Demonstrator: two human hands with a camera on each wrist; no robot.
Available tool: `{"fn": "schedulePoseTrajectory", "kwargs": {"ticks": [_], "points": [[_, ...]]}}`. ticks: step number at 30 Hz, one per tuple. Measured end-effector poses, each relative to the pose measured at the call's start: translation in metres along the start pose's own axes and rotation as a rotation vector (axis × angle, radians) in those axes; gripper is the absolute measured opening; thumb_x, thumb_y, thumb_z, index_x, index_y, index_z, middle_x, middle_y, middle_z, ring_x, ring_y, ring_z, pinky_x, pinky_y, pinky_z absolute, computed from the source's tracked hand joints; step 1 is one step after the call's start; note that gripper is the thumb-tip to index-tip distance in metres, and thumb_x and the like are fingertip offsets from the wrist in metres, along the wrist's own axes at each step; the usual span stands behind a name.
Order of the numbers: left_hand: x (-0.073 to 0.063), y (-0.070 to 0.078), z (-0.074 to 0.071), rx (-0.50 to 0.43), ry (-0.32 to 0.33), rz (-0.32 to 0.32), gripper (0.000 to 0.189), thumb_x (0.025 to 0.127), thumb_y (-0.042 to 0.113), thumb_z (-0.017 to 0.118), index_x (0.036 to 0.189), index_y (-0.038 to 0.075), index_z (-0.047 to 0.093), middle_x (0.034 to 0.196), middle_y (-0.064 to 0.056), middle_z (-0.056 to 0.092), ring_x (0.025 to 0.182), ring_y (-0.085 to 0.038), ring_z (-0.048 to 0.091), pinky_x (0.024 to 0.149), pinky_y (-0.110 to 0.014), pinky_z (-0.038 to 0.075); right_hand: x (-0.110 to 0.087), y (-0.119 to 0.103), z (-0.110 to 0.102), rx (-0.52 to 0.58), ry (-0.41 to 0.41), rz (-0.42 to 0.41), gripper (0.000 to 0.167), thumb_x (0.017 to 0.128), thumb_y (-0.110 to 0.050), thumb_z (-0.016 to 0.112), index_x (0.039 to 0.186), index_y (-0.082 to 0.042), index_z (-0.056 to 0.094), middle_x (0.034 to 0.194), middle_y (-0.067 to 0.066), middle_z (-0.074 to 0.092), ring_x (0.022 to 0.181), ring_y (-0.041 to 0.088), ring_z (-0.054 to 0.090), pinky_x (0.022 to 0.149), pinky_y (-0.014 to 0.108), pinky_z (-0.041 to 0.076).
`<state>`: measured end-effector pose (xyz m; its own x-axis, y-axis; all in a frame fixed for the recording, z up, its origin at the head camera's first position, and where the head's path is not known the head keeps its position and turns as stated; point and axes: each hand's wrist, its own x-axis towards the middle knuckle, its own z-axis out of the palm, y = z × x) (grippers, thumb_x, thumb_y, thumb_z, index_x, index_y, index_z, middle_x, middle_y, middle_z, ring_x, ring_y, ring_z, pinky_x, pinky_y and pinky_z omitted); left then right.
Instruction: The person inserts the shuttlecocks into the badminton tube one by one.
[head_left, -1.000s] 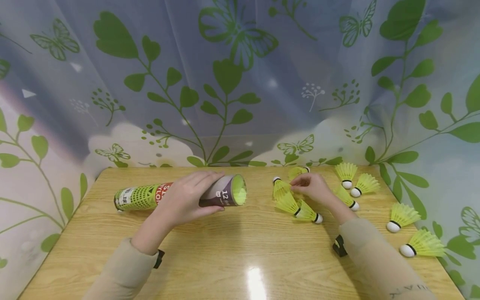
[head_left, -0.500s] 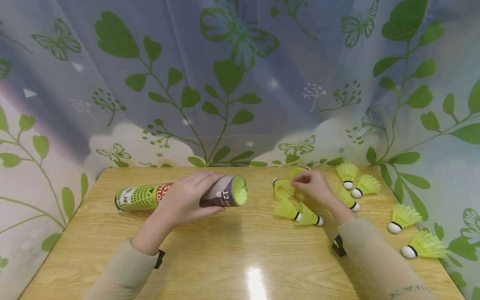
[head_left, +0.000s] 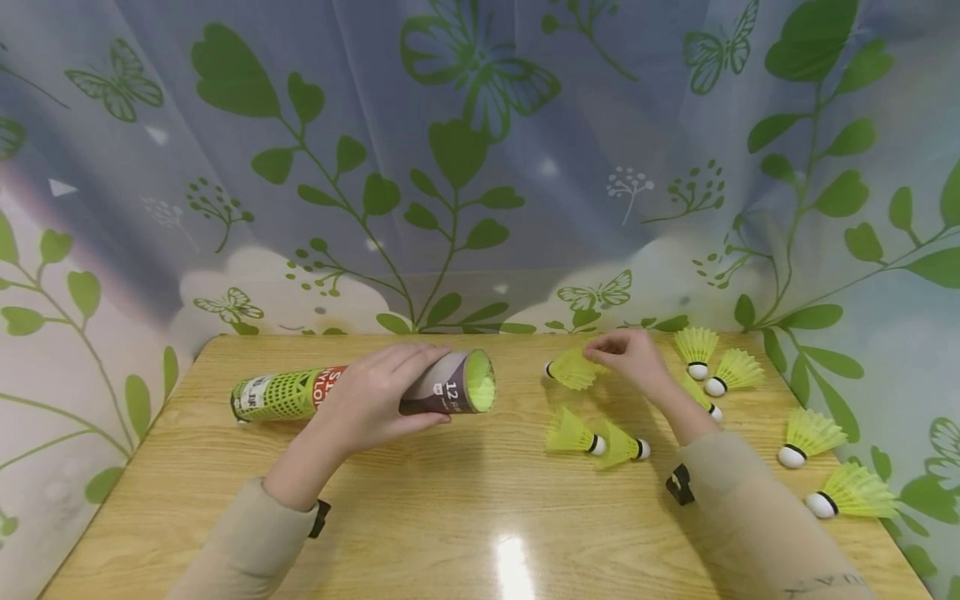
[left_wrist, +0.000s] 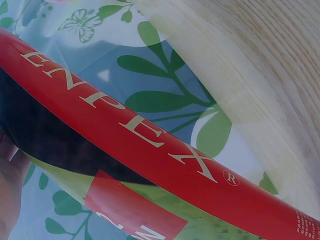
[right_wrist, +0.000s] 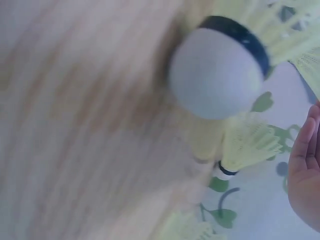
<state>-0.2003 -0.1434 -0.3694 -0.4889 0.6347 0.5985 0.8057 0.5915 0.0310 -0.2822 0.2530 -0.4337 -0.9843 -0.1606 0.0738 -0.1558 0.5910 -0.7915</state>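
Note:
My left hand (head_left: 375, 396) grips a shuttlecock tube (head_left: 281, 396) lying sideways, thumb at the front and fingers over the top. Its uncapped end faces right, and a yellow shuttlecock skirt (head_left: 483, 385) shows inside. In the left wrist view, the tube's red band (left_wrist: 125, 122) fills the middle. My right hand (head_left: 633, 362) pinches the skirt edge of a yellow shuttlecock (head_left: 573, 369) whose white cork points left. At the right edge of the right wrist view, the fingertips (right_wrist: 313, 112) meet that skirt. Two more shuttlecocks, a left one (head_left: 572, 433) and a right one (head_left: 621, 446), lie in front.
Several other yellow shuttlecocks lie to the right: a pair at the back, one (head_left: 703, 396) partly behind the right forearm, and two along the right side, the nearest (head_left: 851, 492) by the edge. A patterned curtain (head_left: 480, 208) borders the wooden table (head_left: 420, 517).
My right hand has risen slightly toward the back, and the pinched shuttlecock has come away from the two in front. The rear shuttlecock beside the hand no longer shows. The left hand and tube stay put.

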Motion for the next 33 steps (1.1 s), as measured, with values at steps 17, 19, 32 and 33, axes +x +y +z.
{"fn": "schedulePoseTrajectory", "kwargs": {"ticks": [17, 19, 32, 33], "points": [[0.001, 0.001, -0.001, -0.005, -0.004, -0.001, 0.083, 0.072, 0.041, 0.098, 0.138, 0.003, 0.066, 0.125, -0.014, 0.076, 0.114, -0.031, 0.074, 0.098, -0.047, 0.064, -0.007, -0.040, -0.021, 0.076, -0.005, 0.007, 0.034, 0.100, -0.035, 0.075, 0.119, -0.007, 0.079, 0.114, 0.008, 0.079, 0.094, 0.007, 0.068, 0.090, 0.038, 0.062], [0.001, 0.001, -0.001, -0.003, -0.004, 0.000, 0.083, 0.072, 0.042, 0.098, 0.138, 0.003, 0.066, 0.125, -0.014, 0.076, 0.113, -0.031, 0.074, 0.097, -0.046, 0.064, -0.009, -0.047, -0.022, 0.085, -0.006, -0.002, 0.034, 0.100, -0.035, 0.075, 0.119, -0.007, 0.079, 0.113, 0.004, 0.079, 0.094, 0.005, 0.068, 0.087, 0.032, 0.061], [0.001, 0.001, 0.000, -0.004, -0.008, -0.004, 0.083, 0.073, 0.042, 0.097, 0.139, 0.003, 0.066, 0.126, -0.013, 0.075, 0.114, -0.030, 0.074, 0.098, -0.046, 0.064, -0.023, -0.090, -0.023, 0.181, 0.001, -0.108, 0.022, 0.099, -0.021, 0.077, 0.112, -0.003, 0.079, 0.102, -0.010, 0.075, 0.090, 0.006, 0.072, 0.082, 0.023, 0.062], [0.001, 0.001, 0.000, -0.005, -0.008, -0.003, 0.083, 0.073, 0.042, 0.097, 0.139, 0.003, 0.066, 0.126, -0.013, 0.075, 0.114, -0.030, 0.074, 0.098, -0.046, 0.064, -0.025, -0.094, -0.023, 0.189, -0.002, -0.114, 0.022, 0.099, -0.019, 0.077, 0.112, -0.002, 0.079, 0.102, -0.010, 0.075, 0.090, 0.006, 0.072, 0.082, 0.023, 0.063]]}}
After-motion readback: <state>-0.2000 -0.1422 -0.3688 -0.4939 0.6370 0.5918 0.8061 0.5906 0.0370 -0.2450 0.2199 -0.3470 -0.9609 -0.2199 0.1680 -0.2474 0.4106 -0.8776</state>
